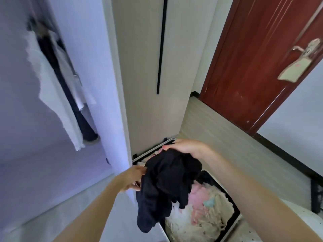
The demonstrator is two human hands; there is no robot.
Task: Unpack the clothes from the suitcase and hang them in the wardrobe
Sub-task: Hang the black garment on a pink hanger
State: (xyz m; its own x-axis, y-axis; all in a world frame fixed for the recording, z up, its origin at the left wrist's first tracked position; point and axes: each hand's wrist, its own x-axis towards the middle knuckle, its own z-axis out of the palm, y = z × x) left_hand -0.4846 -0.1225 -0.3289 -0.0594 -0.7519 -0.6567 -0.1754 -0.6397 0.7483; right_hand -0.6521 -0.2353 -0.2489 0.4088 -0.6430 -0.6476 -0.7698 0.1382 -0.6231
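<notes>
Both hands are lifting a bunched black garment [167, 186] above the open suitcase [234, 217]: right hand [181, 145] grips its top, left hand [134, 179] pinches its side, probably to shake it out for the wardrobe [57, 81].

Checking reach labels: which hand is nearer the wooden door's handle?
Right. The right hand grips the top of the black garment, on the side toward the door handle; the left hand holds the garment's far side, lower.
</notes>
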